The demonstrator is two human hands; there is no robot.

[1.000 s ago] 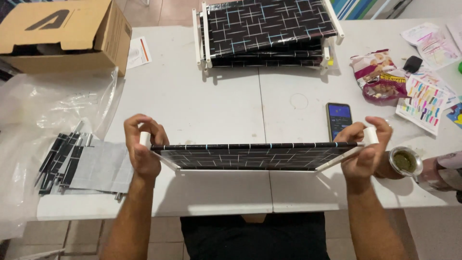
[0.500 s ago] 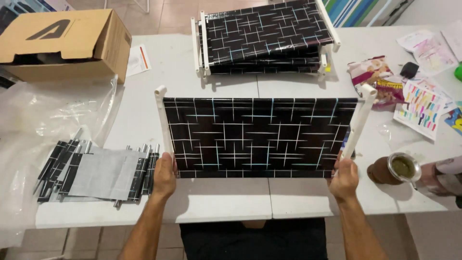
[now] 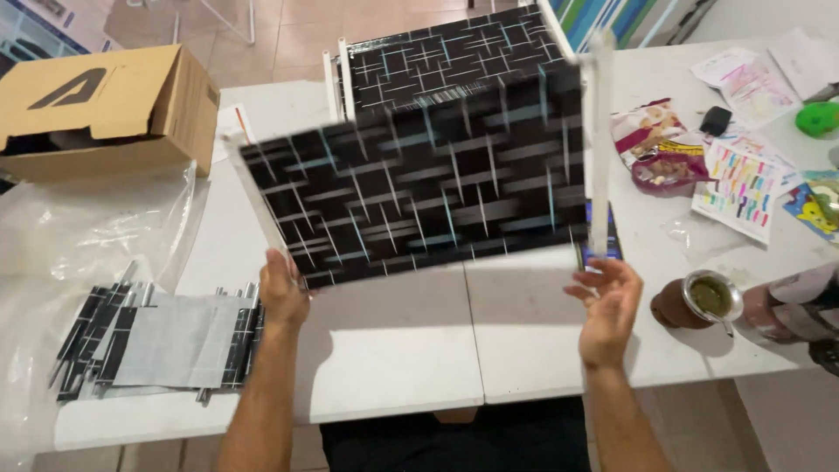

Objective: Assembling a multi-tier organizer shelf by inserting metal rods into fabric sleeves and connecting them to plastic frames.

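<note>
A black fabric panel (image 3: 419, 183) with a pattern of pale lines and white rods along its sides hangs tilted above the white table (image 3: 393, 350), blurred by motion. My left hand (image 3: 284, 293) grips its lower left corner. My right hand (image 3: 607, 306) is just below the lower right corner with its fingers spread, under the end of the white side rod and not closed on it. Behind the panel, more panels of the same kind (image 3: 437, 52) are stacked at the back of the table.
A pile of flat folded panels (image 3: 166, 336) lies at the left on clear plastic wrap (image 3: 79, 236). An open cardboard box (image 3: 96, 109) sits at the back left. At the right are a phone (image 3: 603, 245), a snack bag (image 3: 655, 140), colourful papers (image 3: 743, 179) and a gourd cup (image 3: 699, 301).
The panel was turned from edge-on to face me, then lifted and tilted with its right side higher. My right hand has come off its corner and now stands open below it.
</note>
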